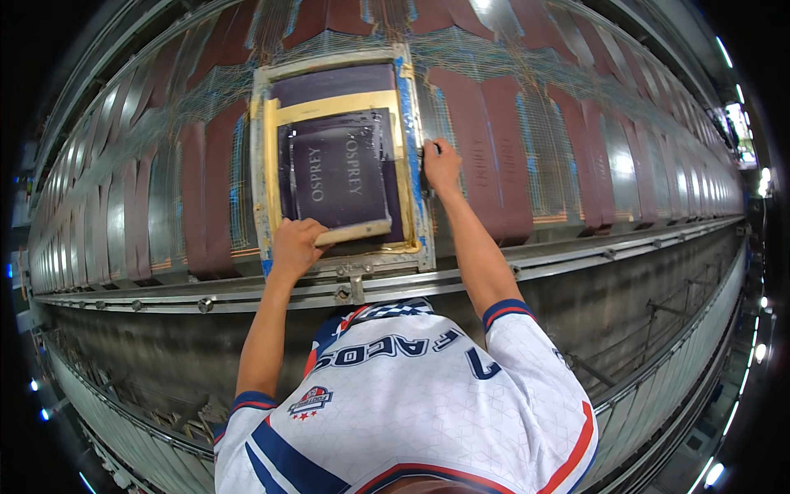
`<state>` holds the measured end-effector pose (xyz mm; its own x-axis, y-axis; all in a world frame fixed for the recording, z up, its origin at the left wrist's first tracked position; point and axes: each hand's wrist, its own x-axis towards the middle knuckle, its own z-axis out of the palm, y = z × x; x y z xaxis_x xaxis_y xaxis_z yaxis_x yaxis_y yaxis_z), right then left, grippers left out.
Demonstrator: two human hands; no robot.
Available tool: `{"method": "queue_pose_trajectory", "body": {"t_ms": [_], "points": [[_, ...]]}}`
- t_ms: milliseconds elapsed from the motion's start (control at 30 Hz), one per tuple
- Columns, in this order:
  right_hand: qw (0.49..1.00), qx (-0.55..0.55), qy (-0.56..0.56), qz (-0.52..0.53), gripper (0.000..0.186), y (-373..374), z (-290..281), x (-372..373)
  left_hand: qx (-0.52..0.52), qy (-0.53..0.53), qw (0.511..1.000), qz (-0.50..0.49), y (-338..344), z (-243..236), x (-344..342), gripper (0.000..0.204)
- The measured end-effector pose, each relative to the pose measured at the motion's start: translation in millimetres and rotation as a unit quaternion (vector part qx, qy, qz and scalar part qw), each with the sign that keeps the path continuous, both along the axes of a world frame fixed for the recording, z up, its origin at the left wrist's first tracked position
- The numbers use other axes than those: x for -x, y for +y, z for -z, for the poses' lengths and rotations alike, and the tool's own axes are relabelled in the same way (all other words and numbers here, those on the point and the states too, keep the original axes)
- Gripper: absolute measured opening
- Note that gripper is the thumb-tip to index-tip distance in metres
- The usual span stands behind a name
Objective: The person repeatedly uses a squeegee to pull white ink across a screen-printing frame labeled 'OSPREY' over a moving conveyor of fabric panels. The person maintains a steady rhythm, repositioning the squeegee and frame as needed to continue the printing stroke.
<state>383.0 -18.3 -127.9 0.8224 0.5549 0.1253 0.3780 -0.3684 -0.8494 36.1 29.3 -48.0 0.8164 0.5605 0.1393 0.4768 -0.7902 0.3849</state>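
A screen printing frame (414, 123) with taped metal sides lies flat in front of me. Its mesh (333, 169) is dark purple, with light lettering in the middle and yellowish tape around the inside. My left hand (296, 247) is closed around the left end of a squeegee (355, 233) with a pale wooden handle. The squeegee rests across the near part of the mesh, slightly slanted. At the frame's right side, my right hand (443, 168) has its fingers curled on the edge; the fingertips are partly hidden.
Maroon fabric pieces (492, 140) lie in rows on the long table, some with faint lettering. Tangled thin threads (469, 49) run between them. A metal rail (568, 247) follows the near edge, with a clamp (355, 284) below the frame. Beyond the rail is a walkway (642, 305).
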Motion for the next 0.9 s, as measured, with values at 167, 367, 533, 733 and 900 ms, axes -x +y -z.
{"method": "queue_pose_trajectory", "body": {"t_ms": [167,367,533,733,900], "points": [[0.987,0.154,0.022,-0.027,0.035,21,-18,-5,0.057,0.034,0.997,0.029,83,-1,-15,0.030],[0.945,0.026,0.089,-0.313,0.047,126,-80,-9,0.021,0.022,0.999,0.028,235,6,-85,0.032],[0.833,0.310,-0.114,-0.443,0.046,235,-95,-12,0.023,0.025,0.999,0.033,319,14,-136,0.034],[0.832,0.312,-0.170,-0.427,0.034,239,-58,-2,0.020,0.027,0.999,0.028,325,40,-132,0.038],[0.809,0.284,-0.229,-0.462,0.025,130,-46,73,0.020,0.055,0.998,0.035,205,36,-47,0.034]]}}
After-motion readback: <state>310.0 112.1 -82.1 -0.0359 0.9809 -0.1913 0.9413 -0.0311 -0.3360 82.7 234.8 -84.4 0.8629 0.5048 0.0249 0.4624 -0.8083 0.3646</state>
